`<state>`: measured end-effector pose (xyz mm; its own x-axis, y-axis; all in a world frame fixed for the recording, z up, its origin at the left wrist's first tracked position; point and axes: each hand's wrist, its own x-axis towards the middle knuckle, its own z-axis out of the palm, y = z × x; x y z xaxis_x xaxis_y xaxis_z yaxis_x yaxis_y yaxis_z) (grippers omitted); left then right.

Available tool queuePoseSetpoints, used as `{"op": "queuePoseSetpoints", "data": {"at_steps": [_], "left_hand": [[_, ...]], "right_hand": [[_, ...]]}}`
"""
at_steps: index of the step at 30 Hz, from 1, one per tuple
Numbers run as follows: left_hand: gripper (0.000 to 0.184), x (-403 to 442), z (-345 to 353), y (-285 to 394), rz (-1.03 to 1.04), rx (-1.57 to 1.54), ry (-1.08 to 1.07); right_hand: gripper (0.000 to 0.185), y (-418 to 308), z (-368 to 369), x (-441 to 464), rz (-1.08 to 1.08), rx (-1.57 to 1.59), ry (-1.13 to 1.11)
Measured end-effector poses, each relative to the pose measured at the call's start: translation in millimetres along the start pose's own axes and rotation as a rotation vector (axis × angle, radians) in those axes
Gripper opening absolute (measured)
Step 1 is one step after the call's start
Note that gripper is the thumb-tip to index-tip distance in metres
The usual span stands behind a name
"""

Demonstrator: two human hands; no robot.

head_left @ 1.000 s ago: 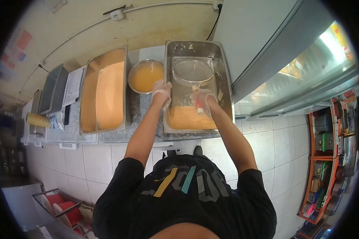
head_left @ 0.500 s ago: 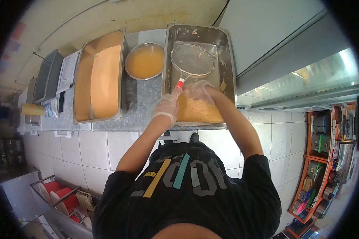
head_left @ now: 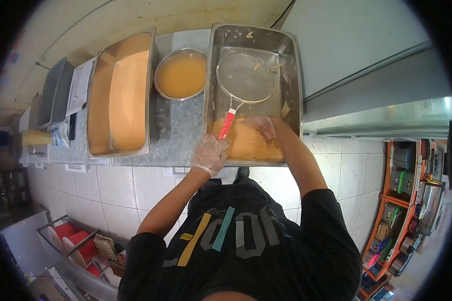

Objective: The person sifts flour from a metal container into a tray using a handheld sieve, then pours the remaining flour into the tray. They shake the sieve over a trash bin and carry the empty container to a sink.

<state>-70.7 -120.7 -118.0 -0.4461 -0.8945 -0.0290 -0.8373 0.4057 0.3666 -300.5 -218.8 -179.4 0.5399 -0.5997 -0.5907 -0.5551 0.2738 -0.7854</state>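
Note:
My left hand [head_left: 210, 154], in a clear plastic glove, is closed around the lower end of the red handle of a round mesh strainer [head_left: 246, 80]. The strainer's hoop lies over the far part of a deep steel pan [head_left: 292, 65]. In the near end of that pan is a heap of orange-tan powdery flour [head_left: 251, 145]. My right hand [head_left: 263, 126], gloved too, reaches down at the far edge of the heap and touches it. Its fingers are partly buried or blurred, so their grip does not show.
To the left stand a steel bowl of cloudy orange liquid [head_left: 183, 75] and a second deep pan [head_left: 150, 100] with smooth orange-tan powder. Farther left are a grey tub [head_left: 55, 95] and a phone-like dark object [head_left: 73, 127]. A grey cabinet [head_left: 351, 50] borders the right.
My left hand has slid back to the handle's lower end, showing more red. My right hand has moved slightly right and down, away from the handle. The camera view has shifted slightly.

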Motion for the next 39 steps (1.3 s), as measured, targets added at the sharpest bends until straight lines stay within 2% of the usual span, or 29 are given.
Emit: {"op": "queuePoseSetpoints", "data": {"at_steps": [1, 2, 6, 7, 9, 17, 19, 21, 23, 25, 28, 30, 31, 33, 34, 38, 39], "left_hand": [[0.016, -1, 3, -2, -0.008, -0.005, 0.001], [0.014, -1, 6, -4, 0.030, -0.030, 0.058], [0.011, -4, 6, -5, 0.070, -0.096, 0.191], [0.011, -4, 2, -4, 0.064, -0.092, 0.194], [0.019, -2, -4, -3, 0.017, -0.039, 0.008], [0.016, -6, -2, -4, 0.047, -0.113, 0.113], [0.015, -6, -5, -3, 0.073, -0.146, 0.154], [0.014, -5, -5, -1, 0.040, -0.127, 0.123], [0.014, -5, -5, -1, 0.052, -0.122, 0.119], [0.013, -5, -5, -3, 0.061, -0.115, 0.116], [0.014, -5, -4, -2, 0.063, -0.100, 0.111], [0.014, -5, -3, -1, -0.002, -0.079, 0.055], [0.014, -5, -2, -1, -0.002, -0.081, 0.052], [0.014, -6, 0, -3, 0.034, -0.100, 0.119], [0.014, -5, 0, -3, 0.029, -0.102, 0.120], [0.015, -5, 1, -4, 0.035, -0.092, 0.116], [0.015, -5, 0, -3, 0.035, -0.079, 0.119]], "right_hand": [[0.052, -27, 14, -4, 0.586, 0.510, 0.105], [0.052, -27, 19, 8, 0.619, 0.544, 0.093], [0.049, -10, 31, 42, 0.543, 0.438, -0.021], [0.048, -6, 33, 47, 0.536, 0.436, -0.038], [0.047, 3, 36, 54, 0.513, 0.444, -0.062], [0.043, 31, 30, 22, 0.408, 0.664, -0.049], [0.043, 28, 18, -19, 0.223, 0.987, 0.139], [0.043, 21, 6, -42, 0.048, 1.370, 0.191], [0.042, -27, -2, -62, -0.165, 1.532, 0.254], [0.040, -66, -20, -66, -0.275, 1.459, 0.256], [0.037, -62, -69, -23, -0.357, 1.453, 0.151], [0.035, -52, -90, -5, -0.259, 0.879, 0.406], [0.035, -62, -87, -18, -0.257, 0.881, 0.407], [0.032, -98, -68, -59, -0.032, 0.823, 0.507], [0.032, -90, -61, -64, -0.029, 0.819, 0.504], [0.033, 9, -34, -77, 0.197, -0.178, 0.289], [0.024, 53, -13, -70, 0.188, 0.059, 0.326]]}}
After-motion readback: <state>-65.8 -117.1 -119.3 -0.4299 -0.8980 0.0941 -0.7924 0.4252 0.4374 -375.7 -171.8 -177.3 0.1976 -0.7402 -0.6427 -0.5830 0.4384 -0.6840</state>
